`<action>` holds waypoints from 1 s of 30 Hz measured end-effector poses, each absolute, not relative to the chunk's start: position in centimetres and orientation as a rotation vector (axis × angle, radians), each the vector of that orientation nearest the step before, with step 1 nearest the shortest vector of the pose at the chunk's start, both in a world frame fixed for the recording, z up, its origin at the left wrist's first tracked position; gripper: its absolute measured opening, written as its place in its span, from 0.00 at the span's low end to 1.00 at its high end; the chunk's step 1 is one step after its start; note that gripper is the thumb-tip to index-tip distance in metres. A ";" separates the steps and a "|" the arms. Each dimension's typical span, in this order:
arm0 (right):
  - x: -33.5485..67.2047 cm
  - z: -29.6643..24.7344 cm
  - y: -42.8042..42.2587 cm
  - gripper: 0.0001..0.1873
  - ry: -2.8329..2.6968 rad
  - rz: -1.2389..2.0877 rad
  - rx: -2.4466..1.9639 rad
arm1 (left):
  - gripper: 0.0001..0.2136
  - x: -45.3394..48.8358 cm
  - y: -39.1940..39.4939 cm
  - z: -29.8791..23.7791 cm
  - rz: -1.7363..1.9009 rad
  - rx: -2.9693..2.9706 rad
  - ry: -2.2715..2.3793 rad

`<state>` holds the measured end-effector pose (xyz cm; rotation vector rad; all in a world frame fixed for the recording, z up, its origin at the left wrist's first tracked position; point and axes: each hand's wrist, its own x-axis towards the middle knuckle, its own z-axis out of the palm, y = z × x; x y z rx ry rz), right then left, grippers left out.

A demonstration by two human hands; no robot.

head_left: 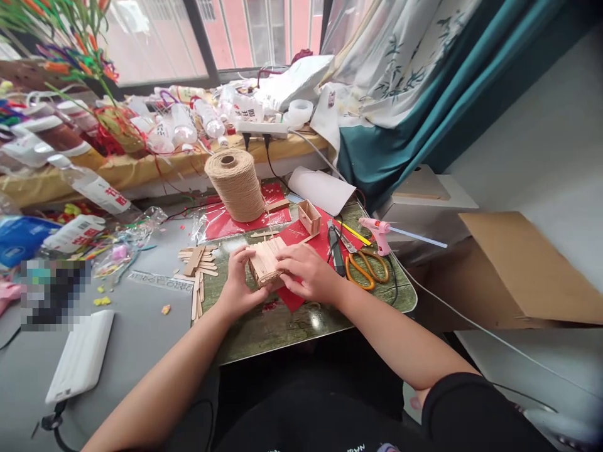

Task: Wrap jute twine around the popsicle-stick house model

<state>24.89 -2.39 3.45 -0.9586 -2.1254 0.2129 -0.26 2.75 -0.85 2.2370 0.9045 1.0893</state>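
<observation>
Between my two hands is a small box made of wooden craft sticks [266, 258], its slatted top facing up. My left hand [242, 279] wraps round its left side, thumb low at the front edge. The fingers of my right hand [306, 271] press on its right side and top edge. Loose craft sticks [200, 267] lie to the left of my left hand. Behind my right hand stands a smaller open wooden box [309, 218]. Orange-handled scissors [367, 267] and a grey utility knife [336, 248] lie to the right, partly on red paper [294, 300].
A pink glue gun [377, 232] rests at the small table's [240, 348] right edge, its cord trailing off right. Behind the box stands a large twine spool [235, 185]. Bottles [101, 188] and a power strip [262, 129] crowd the back. A white power bank [82, 355] lies at left.
</observation>
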 end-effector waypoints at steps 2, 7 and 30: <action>24.4 3.5 -2.0 0.11 -2.204 0.185 -0.932 | 0.39 -1.2 2.5 -0.6 1.075 2.281 0.942; 23.4 3.8 -1.4 0.12 -2.343 0.117 -0.883 | 0.31 -2.9 1.7 0.7 1.186 2.484 0.937; 26.6 6.3 8.0 0.12 -2.634 0.027 -0.931 | 0.11 -2.4 2.0 0.5 1.219 2.420 0.659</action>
